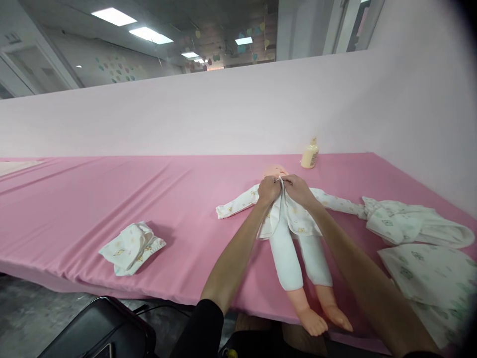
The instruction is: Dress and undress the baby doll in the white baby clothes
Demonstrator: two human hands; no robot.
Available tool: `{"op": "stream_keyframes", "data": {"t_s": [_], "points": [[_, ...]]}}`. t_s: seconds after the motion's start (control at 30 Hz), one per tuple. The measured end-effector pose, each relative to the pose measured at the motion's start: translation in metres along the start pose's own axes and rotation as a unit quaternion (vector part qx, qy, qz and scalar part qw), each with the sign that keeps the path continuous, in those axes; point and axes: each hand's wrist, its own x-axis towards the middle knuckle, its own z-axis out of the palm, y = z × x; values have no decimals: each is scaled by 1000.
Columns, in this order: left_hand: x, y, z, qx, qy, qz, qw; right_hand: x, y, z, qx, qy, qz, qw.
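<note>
A baby doll (307,318) lies on its back on the pink-covered table, its feet toward me. It wears a white patterned baby jacket (300,219) with both sleeves stretched out sideways, over white leggings (285,256). At the neckline, my left hand (269,189) is closed on one front edge of the jacket. My right hand (297,189) pinches the other edge right beside it. The two edges meet between my fingers, and below them the jacket front hangs apart. My hands cover the doll's chin and neck; part of its head (275,171) shows behind them.
A folded patterned cloth (132,247) lies on the pink sheet (179,209) at left. White printed cloths (413,221) lie at right, touching the jacket sleeve's end. A pump bottle (310,154) stands near the back wall. A black padded seat (108,330) is at the front left.
</note>
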Motion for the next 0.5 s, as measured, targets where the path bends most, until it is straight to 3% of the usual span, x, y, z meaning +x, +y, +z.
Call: {"op": "stream_keyframes", "data": {"t_s": [0.1, 0.23, 0.5], "points": [[0, -1, 0, -106, -30, -20, 994, 0, 4, 4, -10, 19, -28, 999], [1, 0, -3, -256, -78, -64, 961, -1, 7, 10, -52, 46, -77, 995], [6, 3, -13, -288, -84, -134, 944, -5, 3, 11, -79, 40, -111, 990]]}}
